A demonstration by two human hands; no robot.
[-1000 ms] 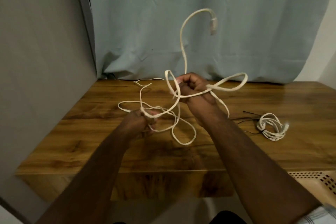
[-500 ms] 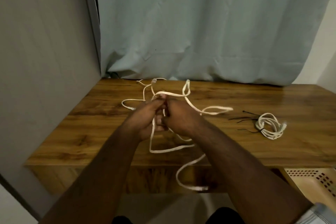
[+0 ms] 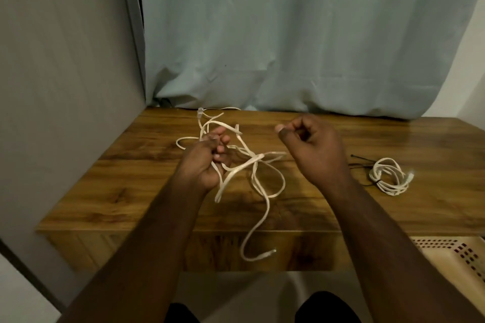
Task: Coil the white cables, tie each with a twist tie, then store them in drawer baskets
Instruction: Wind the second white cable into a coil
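My left hand at nine o'clock curls its fingers around the loose cable, whose tail hangs over the tabletop edge at six o'clock, while my right hand hovers with fingers curled on nothing, and a tied coil lies at three o'clock.

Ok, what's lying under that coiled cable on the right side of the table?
Black twist ties stick out from beneath the coiled cable on its left, lying on the table. How many ties, and how far they run under the coil, is covered.
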